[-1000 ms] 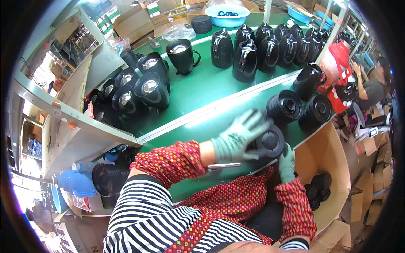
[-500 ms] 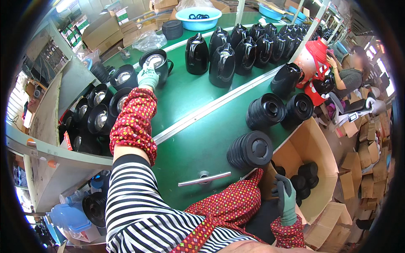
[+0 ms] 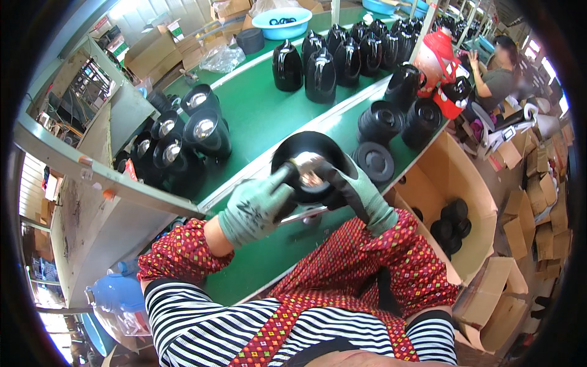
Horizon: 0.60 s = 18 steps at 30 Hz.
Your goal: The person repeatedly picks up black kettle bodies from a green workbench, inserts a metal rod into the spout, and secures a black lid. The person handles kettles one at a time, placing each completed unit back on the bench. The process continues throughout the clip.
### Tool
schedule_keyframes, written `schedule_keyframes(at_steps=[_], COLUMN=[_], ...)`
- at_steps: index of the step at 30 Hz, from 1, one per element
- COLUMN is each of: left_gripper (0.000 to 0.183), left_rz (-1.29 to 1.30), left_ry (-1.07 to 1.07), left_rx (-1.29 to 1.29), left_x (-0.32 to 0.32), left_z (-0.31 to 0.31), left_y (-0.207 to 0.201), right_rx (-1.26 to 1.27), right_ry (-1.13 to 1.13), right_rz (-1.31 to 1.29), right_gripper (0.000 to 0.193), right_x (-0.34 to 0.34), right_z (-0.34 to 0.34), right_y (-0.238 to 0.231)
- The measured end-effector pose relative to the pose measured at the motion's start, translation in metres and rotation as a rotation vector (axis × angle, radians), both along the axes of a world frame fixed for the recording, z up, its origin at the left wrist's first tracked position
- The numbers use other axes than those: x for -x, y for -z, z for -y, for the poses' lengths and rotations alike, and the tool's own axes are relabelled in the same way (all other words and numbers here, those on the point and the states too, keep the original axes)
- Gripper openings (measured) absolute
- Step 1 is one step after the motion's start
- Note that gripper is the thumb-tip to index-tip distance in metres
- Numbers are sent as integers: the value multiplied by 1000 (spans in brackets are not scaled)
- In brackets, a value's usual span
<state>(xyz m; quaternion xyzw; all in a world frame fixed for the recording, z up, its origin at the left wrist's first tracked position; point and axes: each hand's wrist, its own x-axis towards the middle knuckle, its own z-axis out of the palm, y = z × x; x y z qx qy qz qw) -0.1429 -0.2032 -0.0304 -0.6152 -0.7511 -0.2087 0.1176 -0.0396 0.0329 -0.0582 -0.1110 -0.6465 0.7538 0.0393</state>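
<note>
Close in front of me, over the green bench, is a round black vacuum jug [image 3: 287, 151] with a shiny silver centre facing up. My left hand [image 3: 257, 207], in a green glove with dark fingertips, grips its near left side. My right hand [image 3: 367, 197], gloved alike, curls over its right side, fingers reaching to the silver centre. Motion blurs the fingertips. Just right of the jug lies a stack of black ribbed discs [image 3: 374, 162]. Several similar jugs with silver centres [image 3: 206, 136] are grouped on the left.
Finished-looking black jugs [image 3: 321, 76] stand in rows farther back, near a blue basin [image 3: 281, 24]. More disc stacks [image 3: 379, 122] are at right. An open carton [image 3: 477, 183] with black parts adjoins the bench. A person [image 3: 498, 73] is beyond a red-and-white jug [image 3: 435, 58].
My left hand has brought a jug from the far left of the bench to in front of me. My right hand has come up from beside the carton onto it.
</note>
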Motion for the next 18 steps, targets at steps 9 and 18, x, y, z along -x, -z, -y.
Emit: schedule_keyframes(at_steps=[9, 18], left_gripper=[69, 53], left_rz=[1379, 1896], left_ry=[-278, 429], left_rx=[-381, -49], left_x=[-26, -102], left_z=[46, -11], left_y=[106, 126], right_rx=[376, 246], right_ry=[61, -283], right_rz=[-29, 0], right_gripper=[53, 70], right_x=[-170, -153], right_z=[-17, 4], right_y=[48, 9])
